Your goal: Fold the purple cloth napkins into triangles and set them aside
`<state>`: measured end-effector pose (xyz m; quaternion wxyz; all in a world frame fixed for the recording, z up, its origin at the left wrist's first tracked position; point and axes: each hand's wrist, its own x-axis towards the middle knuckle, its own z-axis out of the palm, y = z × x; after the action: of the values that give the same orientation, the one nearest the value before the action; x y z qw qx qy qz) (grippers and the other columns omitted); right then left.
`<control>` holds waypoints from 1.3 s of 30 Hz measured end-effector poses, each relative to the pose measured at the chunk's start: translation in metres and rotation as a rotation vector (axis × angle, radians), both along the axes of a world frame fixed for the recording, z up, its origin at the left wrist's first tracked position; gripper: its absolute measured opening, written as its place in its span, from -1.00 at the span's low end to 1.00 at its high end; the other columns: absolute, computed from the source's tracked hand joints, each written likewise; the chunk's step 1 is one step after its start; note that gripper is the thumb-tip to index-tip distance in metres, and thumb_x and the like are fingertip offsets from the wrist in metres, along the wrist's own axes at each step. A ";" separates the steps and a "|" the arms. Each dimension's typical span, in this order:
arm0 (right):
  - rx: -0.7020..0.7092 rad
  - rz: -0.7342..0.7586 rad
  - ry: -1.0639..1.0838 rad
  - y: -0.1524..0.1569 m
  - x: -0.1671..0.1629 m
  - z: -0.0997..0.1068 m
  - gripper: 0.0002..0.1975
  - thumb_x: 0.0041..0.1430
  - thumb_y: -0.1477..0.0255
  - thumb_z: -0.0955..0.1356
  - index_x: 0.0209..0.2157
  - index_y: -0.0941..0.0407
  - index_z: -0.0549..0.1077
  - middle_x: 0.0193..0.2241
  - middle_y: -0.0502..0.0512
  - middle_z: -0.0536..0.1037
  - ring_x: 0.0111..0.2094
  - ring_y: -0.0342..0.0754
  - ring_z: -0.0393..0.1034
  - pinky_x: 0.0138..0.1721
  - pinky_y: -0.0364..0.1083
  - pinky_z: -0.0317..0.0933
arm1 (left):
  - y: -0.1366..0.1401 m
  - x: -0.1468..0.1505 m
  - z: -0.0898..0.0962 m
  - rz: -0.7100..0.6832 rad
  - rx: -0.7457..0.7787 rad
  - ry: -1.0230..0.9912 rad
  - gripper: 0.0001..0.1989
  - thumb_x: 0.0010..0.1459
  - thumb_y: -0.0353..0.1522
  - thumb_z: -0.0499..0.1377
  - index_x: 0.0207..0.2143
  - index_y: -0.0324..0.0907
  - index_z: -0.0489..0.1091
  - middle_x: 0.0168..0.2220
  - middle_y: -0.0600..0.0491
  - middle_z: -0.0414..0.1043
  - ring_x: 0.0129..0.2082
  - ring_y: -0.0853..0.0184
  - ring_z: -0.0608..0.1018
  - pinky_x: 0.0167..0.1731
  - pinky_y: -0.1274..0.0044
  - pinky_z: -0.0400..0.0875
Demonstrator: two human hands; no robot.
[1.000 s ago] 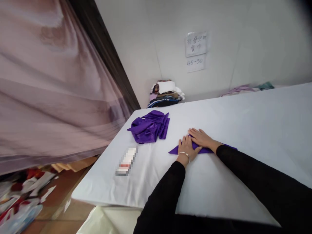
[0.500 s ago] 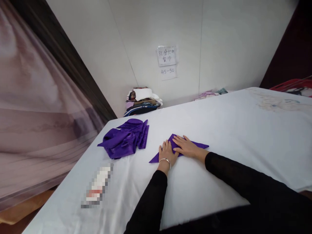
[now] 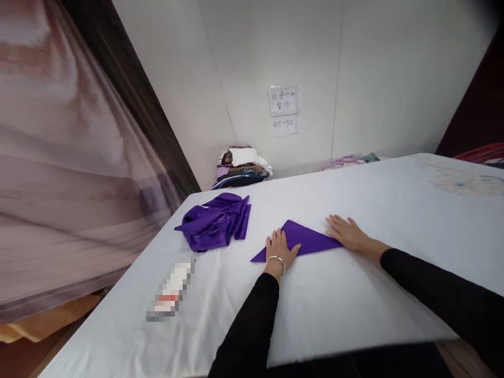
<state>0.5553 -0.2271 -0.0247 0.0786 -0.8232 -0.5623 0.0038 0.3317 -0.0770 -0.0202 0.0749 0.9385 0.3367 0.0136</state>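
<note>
A purple cloth napkin point(image 3: 311, 238), folded into a triangle, lies flat on the white-covered table point(image 3: 338, 304), its peak pointing away from me. On its left part rests my left hand point(image 3: 281, 249), palm down with fingers spread; a bracelet circles that wrist. My right hand point(image 3: 348, 234) lies flat at the napkin's right corner, fingers apart, covering the tip of that corner. Neither hand grips the cloth.
A crumpled heap of purple cloths point(image 3: 214, 223) lies at the table's left. In front of it is a pixelated object point(image 3: 172, 290). Folded fabrics point(image 3: 244, 167) are stacked by the wall beneath a handwritten paper sign point(image 3: 284, 102). A sheer curtain point(image 3: 71, 157) hangs at left.
My right hand has slid rightward from the middle of the triangle to its right corner, uncovering the cloth. The left hand stays on the left part. The camera view has shifted a little.
</note>
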 end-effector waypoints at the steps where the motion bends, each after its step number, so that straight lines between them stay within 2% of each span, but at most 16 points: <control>1: 0.019 0.020 -0.009 0.004 -0.007 0.003 -0.34 0.18 0.00 -0.01 0.22 0.04 0.04 0.24 0.14 0.01 0.24 0.12 -0.21 0.17 0.22 -0.30 | 0.000 0.000 0.000 0.000 0.000 0.002 -0.17 0.09 0.09 -0.31 0.23 -0.30 -0.09 0.28 -0.09 -0.21 0.27 0.16 -0.14 0.20 0.25 -0.24; 6: 0.067 0.322 0.069 0.052 -0.072 0.016 -0.33 0.18 -0.02 0.01 0.22 0.03 0.03 0.25 0.13 -0.03 0.25 0.08 -0.25 0.19 0.16 -0.37 | 0.000 0.000 -0.002 -0.003 0.013 0.014 -0.25 0.13 0.01 -0.25 0.24 -0.29 -0.09 0.29 -0.09 -0.21 0.27 0.17 -0.14 0.20 0.25 -0.24; 10: 0.034 0.435 0.200 0.089 -0.105 0.020 -0.32 0.19 -0.01 0.01 0.23 0.06 0.00 0.24 0.16 -0.01 0.25 0.07 -0.22 0.19 0.15 -0.37 | 0.000 0.000 -0.003 -0.014 0.007 0.036 -0.32 0.13 -0.13 -0.16 0.25 -0.23 -0.15 0.29 -0.04 -0.22 0.27 0.16 -0.14 0.19 0.22 -0.24; 15: 0.001 0.421 0.294 0.112 -0.096 0.016 -0.34 0.21 0.02 -0.03 0.23 0.07 -0.01 0.23 0.12 0.04 0.25 0.06 -0.22 0.18 0.10 -0.32 | 0.001 0.000 -0.002 -0.006 -0.028 -0.041 -0.21 0.09 0.00 -0.16 0.26 -0.24 -0.27 0.30 -0.04 -0.28 0.27 0.17 -0.14 0.20 0.25 -0.25; 22: -0.027 0.411 0.252 0.118 -0.086 0.011 -0.31 0.20 0.00 -0.05 0.23 0.11 0.01 0.24 0.12 -0.01 0.25 0.04 -0.25 0.19 0.10 -0.34 | 0.000 -0.003 0.001 -0.001 -0.049 -0.002 -0.20 0.10 0.05 -0.21 0.25 -0.27 -0.14 0.29 -0.05 -0.23 0.27 0.16 -0.15 0.20 0.25 -0.25; 25: -0.021 0.415 0.217 0.120 -0.084 0.006 -0.31 0.19 0.01 -0.02 0.23 0.11 0.01 0.25 0.13 -0.02 0.25 0.03 -0.26 0.18 0.11 -0.34 | 0.004 -0.017 0.002 0.012 -0.028 0.019 -0.21 0.11 0.06 -0.26 0.23 -0.29 -0.09 0.29 -0.06 -0.21 0.27 0.17 -0.14 0.20 0.23 -0.25; 29: -0.007 0.409 0.202 0.122 -0.083 0.000 -0.31 0.18 -0.01 0.00 0.22 0.10 0.02 0.25 0.13 -0.03 0.25 0.04 -0.24 0.18 0.11 -0.35 | 0.011 -0.050 0.001 0.076 0.003 0.049 -0.23 0.14 0.04 -0.31 0.24 -0.29 -0.11 0.28 -0.05 -0.20 0.27 0.17 -0.14 0.19 0.22 -0.25; 33: 0.009 0.411 0.221 0.121 -0.084 0.000 -0.30 0.17 -0.01 0.01 0.21 0.09 0.05 0.24 0.14 0.00 0.25 0.05 -0.22 0.18 0.10 -0.34 | 0.014 -0.075 0.003 0.152 -0.012 0.039 -0.34 0.20 -0.05 -0.26 0.23 -0.25 -0.06 0.28 -0.03 -0.16 0.27 0.19 -0.12 0.19 0.24 -0.24; 36: 0.002 0.413 0.236 0.121 -0.085 0.006 -0.33 0.17 0.00 0.03 0.20 0.08 0.08 0.23 0.14 0.03 0.25 0.05 -0.22 0.18 0.10 -0.35 | 0.010 -0.078 0.008 0.222 -0.013 -0.019 -0.49 0.21 -0.17 -0.15 0.16 -0.18 0.09 0.25 -0.02 -0.02 0.24 0.22 -0.01 0.18 0.27 -0.16; 39: -0.020 0.389 0.271 0.119 -0.087 0.013 -0.34 0.17 0.00 0.05 0.21 0.06 0.07 0.24 0.13 0.02 0.25 0.05 -0.23 0.18 0.11 -0.37 | 0.005 -0.070 0.017 0.283 -0.003 -0.142 -0.64 0.16 -0.27 -0.02 -0.02 -0.16 0.30 0.10 -0.05 0.25 0.14 0.22 0.20 0.10 0.36 0.04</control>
<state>0.4679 -0.1079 -0.0113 0.1430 -0.6922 -0.6945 0.1347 0.2616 -0.0722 -0.0031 0.0970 0.8784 0.4594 0.0897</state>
